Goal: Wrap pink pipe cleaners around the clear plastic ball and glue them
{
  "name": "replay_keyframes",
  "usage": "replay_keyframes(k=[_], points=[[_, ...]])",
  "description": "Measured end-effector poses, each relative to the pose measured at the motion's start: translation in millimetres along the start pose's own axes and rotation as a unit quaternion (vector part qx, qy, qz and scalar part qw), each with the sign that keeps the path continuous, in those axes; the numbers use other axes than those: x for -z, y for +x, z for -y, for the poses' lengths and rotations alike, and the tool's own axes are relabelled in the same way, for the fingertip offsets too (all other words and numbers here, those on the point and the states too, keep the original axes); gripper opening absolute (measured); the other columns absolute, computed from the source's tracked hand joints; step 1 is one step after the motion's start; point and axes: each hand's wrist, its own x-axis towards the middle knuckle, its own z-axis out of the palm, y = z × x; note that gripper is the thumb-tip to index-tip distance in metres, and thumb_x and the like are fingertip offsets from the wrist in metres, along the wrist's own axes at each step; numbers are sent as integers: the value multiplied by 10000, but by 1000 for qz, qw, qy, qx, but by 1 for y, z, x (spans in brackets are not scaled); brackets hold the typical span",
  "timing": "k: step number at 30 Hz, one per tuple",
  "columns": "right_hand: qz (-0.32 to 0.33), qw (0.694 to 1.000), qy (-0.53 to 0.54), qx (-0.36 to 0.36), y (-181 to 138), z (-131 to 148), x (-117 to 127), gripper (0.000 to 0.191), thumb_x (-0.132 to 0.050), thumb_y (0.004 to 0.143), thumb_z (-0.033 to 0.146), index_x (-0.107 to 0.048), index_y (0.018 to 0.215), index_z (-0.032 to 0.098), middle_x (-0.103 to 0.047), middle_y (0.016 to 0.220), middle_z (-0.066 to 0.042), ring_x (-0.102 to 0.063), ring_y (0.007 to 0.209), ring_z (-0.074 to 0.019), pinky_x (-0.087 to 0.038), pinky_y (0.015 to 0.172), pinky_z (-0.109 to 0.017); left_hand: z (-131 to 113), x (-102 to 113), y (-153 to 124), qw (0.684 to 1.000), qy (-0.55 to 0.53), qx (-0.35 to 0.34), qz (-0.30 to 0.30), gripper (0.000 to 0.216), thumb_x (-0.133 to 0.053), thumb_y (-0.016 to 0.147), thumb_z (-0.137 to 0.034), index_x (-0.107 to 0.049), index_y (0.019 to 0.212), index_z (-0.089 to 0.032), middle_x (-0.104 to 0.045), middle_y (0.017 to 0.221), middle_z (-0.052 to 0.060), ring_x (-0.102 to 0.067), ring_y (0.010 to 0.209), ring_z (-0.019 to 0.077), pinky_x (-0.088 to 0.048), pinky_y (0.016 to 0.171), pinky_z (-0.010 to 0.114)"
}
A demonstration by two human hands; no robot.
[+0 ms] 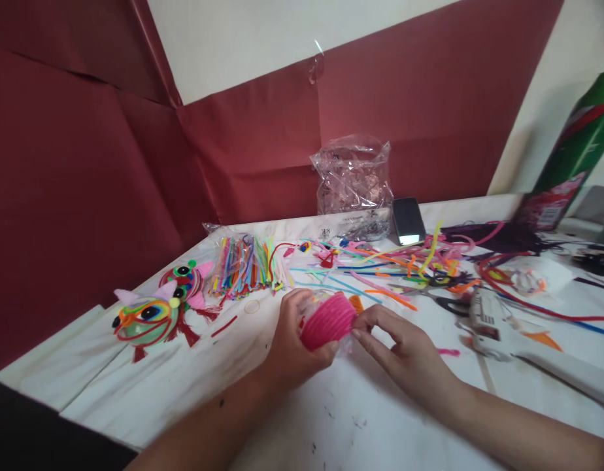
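My left hand [291, 337] is wrapped around a craft piece [329, 320] covered in rows of bright pink pipe cleaner, with some clear plastic showing at its edges. A bit of orange [355, 303] pokes out behind its right side. Thumb and forefinger of my right hand [397, 337] are pinched at the right edge of the pink rows; the exact bit between the fingertips is too small to see. Both hands are above the front part of the white marbled table [194, 399].
Two finished-looking animal figures [148, 320] with pink ears and red tassels stand at left. A bag of pipe cleaners [246, 261] lies behind. Loose pipe cleaners, scissors [446, 302], a glue gun [488, 327], a phone [408, 222], a clear bag [353, 176] and a green box [571, 150] fill the back and right.
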Motion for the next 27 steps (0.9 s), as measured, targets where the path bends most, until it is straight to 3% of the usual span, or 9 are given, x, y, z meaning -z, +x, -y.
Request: replay_keyframes(k=[8, 14, 19, 23, 25, 27], points=[[42, 999, 1, -18, 5, -3, -1, 153, -461, 883, 225, -544, 755, 214, -584, 715, -17, -566, 679, -161, -475, 626, -293, -3, 2, 4, 1000, -17, 5, 10, 669, -710, 541, -211, -440, 1152, -207, -437, 1215, 110, -432, 1171, 309, -389, 954, 415], [41, 998, -36, 14, 7, -5, 4, 141, -459, 880, 209, -533, 760, 206, -569, 720, -30, -548, 689, -171, -467, 615, -305, -1, 4, 5, 1000, 16, 5, -14, 648, -694, 532, -210, -447, 1132, -213, -451, 1180, 102, -445, 1154, 303, -369, 979, 441], [48, 998, -21, 24, 10, -2, 4, 72, -508, 870, 193, -552, 814, 207, -589, 750, -32, -554, 709, -167, -470, 638, -291, 6, 3, 6, 994, 75, -82, -7, 654, -664, 549, -215, -412, 1152, -215, -445, 1177, 109, -450, 1160, 304, -378, 988, 474], [79, 985, -66, 141, 17, 3, 8, 169, -449, 889, 135, -593, 833, 203, -632, 840, -54, -562, 810, -168, -448, 708, -286, 9, 5, 8, 986, 137, -100, 8, 609, -623, 607, -212, -413, 1178, -213, -461, 1197, 118, -464, 1163, 306, -399, 979, 498], [114, 960, -166, 197, 20, 3, 10, 211, -433, 900, 154, -625, 824, 197, -635, 860, -60, -546, 818, -184, -423, 701, -311, 13, 7, 10, 979, 167, -119, 14, 598, -623, 617, -233, -430, 1183, -214, -483, 1185, 112, -479, 1147, 306, -398, 983, 509], [137, 938, -248, 199, 23, 4, 13, 230, -443, 902, 174, -647, 798, 193, -625, 804, -52, -530, 771, -189, -401, 665, -319, 17, 9, 12, 974, 188, -125, 22, 590, -629, 620, -260, -449, 1181, -223, -490, 1207, 105, -477, 1164, 309, -396, 989, 504]])
